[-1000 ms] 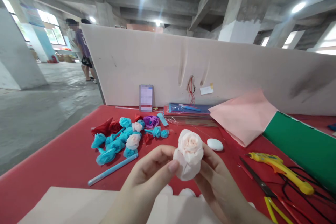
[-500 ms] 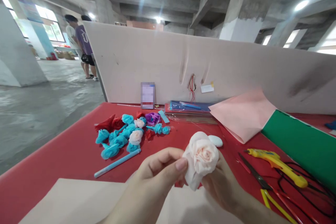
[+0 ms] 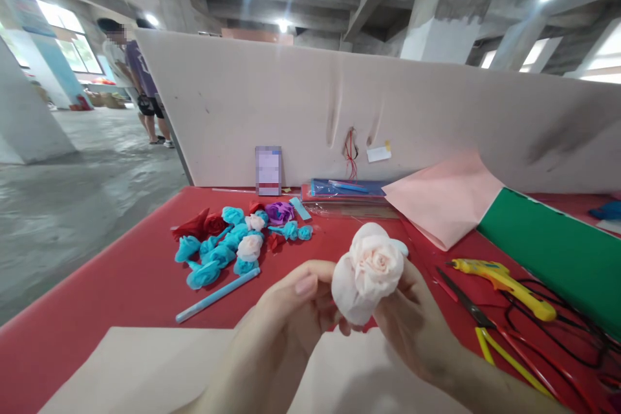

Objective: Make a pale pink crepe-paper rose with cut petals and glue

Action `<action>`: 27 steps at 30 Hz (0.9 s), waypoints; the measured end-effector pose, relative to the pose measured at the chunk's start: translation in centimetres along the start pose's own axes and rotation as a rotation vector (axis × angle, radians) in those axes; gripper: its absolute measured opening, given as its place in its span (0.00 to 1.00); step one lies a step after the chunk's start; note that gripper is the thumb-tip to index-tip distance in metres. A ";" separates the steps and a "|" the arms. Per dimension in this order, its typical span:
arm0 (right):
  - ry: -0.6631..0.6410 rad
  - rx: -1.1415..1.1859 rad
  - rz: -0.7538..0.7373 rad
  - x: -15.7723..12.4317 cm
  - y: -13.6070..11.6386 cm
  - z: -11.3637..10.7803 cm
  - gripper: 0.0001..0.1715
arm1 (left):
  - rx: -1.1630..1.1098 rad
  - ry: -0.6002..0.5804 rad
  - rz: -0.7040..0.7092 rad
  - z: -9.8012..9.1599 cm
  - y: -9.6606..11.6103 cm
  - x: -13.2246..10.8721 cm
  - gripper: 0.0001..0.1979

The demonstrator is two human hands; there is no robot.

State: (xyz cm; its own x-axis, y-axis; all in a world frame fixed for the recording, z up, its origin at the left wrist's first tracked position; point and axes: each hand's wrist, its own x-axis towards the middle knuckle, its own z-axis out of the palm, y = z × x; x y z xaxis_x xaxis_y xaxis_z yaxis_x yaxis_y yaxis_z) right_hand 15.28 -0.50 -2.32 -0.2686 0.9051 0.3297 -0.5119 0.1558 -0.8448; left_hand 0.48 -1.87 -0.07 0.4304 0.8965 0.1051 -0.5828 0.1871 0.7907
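Left to right along the red worktop (image 3: 116, 275): a loose group of red flowers (image 3: 191, 226), blue flowers (image 3: 220, 255) and small pale flowers (image 3: 250, 248), with a blue tube (image 3: 218, 295) just beside them on the near side and a pale sheet (image 3: 145, 356) nearer the front edge. The left hand (image 3: 286, 314) is half curled at the left side of a pale rose (image 3: 371, 268), its thumb raised apart from the petals; whether its other fingers press on the rose cannot be told. The rose is held up above the worktop, in front of the body, its bloom facing the viewer. The right hand (image 3: 412, 317) is closed around its right side and underside, apparently bearing it. Behind the rose, a white object (image 3: 402, 247) is partly hidden; farther right come a pink sheet (image 3: 444, 204), open scissors (image 3: 478, 317), a yellow glue gun (image 3: 504, 281) and a green sheet (image 3: 557, 233), none of them touched by the hands. The step in hand appears to be arranging or checking the outer petals; the next move would call for a steady right hold and a light left pinch, lest the thin petals crease.
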 end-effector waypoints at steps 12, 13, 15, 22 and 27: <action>0.082 0.004 -0.045 -0.4 -0.4 0.3 0.04 | 0.059 0.055 -0.004 -0.7 -0.4 0.1 0.12; 0.078 0.006 -0.047 -0.5 -0.4 0.3 0.03 | 0.059 0.040 -0.002 -0.9 -0.5 0.1 0.12; 0.064 0.006 -0.058 -0.6 -0.5 0.4 0.03 | 0.049 -0.016 0.004 -1.1 -0.8 0.0 0.12; 0.086 -0.071 -0.098 -1.0 -0.4 0.2 0.01 | 0.090 0.086 0.015 0.2 -0.4 -0.9 0.06; 0.084 -0.078 -0.082 -1.2 -0.3 0.6 0.02 | 0.128 0.194 -0.023 1.3 -0.2 -1.0 0.03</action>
State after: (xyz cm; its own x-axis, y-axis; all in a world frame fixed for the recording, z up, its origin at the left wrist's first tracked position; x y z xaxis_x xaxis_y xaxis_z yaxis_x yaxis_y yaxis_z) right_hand 15.26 -1.90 -2.20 -0.1574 0.9177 0.3648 -0.4629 0.2577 -0.8481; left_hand 1.05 -3.29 0.48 0.2944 0.9555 -0.0217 -0.4772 0.1666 0.8628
